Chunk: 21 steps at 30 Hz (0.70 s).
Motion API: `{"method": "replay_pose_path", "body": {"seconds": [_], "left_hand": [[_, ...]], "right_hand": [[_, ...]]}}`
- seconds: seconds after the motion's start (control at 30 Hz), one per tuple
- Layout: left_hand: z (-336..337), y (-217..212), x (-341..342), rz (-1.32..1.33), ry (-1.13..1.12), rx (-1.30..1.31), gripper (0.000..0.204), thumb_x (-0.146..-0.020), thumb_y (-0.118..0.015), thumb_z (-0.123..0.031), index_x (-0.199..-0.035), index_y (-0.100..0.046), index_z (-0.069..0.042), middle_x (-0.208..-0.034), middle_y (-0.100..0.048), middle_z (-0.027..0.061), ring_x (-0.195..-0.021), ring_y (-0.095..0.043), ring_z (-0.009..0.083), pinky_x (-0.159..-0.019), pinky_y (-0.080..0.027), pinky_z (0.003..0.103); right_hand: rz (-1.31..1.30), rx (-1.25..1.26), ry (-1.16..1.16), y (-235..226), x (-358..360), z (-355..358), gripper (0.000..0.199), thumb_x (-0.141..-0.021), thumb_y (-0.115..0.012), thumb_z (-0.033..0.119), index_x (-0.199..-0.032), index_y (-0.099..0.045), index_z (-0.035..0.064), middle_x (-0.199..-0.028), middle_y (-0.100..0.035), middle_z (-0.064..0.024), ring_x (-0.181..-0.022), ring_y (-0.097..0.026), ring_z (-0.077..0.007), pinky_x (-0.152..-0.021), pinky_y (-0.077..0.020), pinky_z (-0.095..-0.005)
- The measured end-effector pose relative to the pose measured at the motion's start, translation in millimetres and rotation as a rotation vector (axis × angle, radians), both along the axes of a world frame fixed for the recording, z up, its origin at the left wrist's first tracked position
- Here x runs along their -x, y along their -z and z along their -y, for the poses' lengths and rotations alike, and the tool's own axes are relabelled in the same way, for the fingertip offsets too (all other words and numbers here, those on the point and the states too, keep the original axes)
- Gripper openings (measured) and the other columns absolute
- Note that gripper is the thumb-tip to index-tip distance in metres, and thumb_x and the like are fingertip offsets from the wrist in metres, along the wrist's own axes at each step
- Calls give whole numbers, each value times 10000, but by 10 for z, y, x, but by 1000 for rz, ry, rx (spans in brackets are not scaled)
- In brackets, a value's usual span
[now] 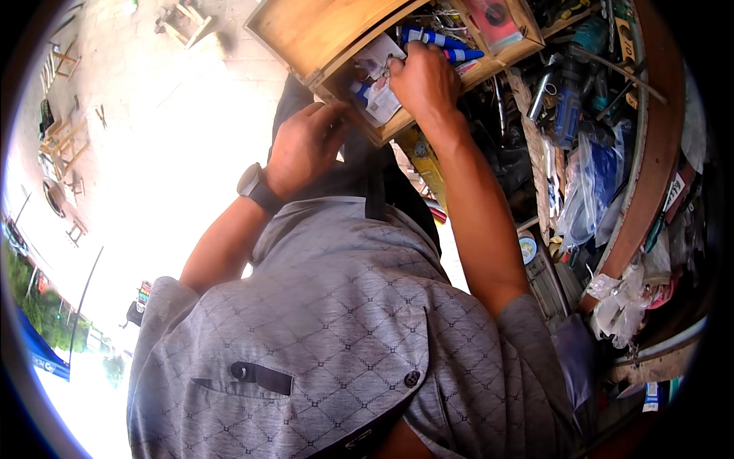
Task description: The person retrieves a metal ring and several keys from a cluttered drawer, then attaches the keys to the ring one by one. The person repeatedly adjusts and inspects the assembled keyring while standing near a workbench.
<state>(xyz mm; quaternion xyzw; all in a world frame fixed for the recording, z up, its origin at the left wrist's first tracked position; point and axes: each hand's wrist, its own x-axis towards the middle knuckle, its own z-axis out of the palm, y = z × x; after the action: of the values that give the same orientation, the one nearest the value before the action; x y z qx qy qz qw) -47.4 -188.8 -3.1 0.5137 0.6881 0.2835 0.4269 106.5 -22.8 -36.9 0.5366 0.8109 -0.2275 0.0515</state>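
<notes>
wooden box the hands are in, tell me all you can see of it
The wooden box is pale plain wood, open-topped and tilted, high in the view. A divider splits it into compartments holding blue tubes, white packets and a red pack. The right hand reaches inside; the left hand steadies its near edge.

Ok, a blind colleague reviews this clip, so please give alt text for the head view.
Seen from above, the right hand digs among small packets and blue tubes in a wooden drawer, which the left hand, wearing a wristwatch, steadies. A cluttered tool shelf lies to the right.
</notes>
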Motion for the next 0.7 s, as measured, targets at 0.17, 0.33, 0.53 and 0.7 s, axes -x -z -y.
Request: {"method": "replay_pose_path", "body": {"seconds": [0.17,0.33,0.53,0.7], "left_hand": [[-24,-42,1,-2,10,31,294,-914,-677,-83,-1203,-693,-29,-988,-705,204,-873,-706,388,-758,-567,416],[-15,-33,-21,-15,-3,30,305,-911,-670,-78,-1209,-693,-20,-991,-707,210,-882,-712,384,-771,-572,411],[-31,-59,-26,14,-6,0,301,-925,-667,-79,-1218,-689,-13,-988,-709,202,-878,-715,366,-774,-573,403],[-39,-109,-39,30,-12,28,296,-927,-671,-70,-1216,-686,-7,-986,-709,199,-865,-714,356,-768,-572,389]], "right_hand": [[-25,-15,5,138,-71,-67,183,-852,-701,214,-935,-730,54,-964,-711,-190,-927,-700,-407,-771,-560,-535],[-85,12,-60,89,-130,-27,183,-848,-692,208,-941,-723,54,-965,-708,-186,-901,-688,-419,-770,-555,-535],[-214,-55,-170,-120,-227,114,115,-860,-682,174,-898,-658,68,-867,-637,-149,-811,-653,-411,-702,-538,-509],[-335,-300,-270,-293,-417,139,86,-824,-700,108,-834,-616,93,-848,-597,-95,-758,-656,-340,-652,-546,-437]]}}
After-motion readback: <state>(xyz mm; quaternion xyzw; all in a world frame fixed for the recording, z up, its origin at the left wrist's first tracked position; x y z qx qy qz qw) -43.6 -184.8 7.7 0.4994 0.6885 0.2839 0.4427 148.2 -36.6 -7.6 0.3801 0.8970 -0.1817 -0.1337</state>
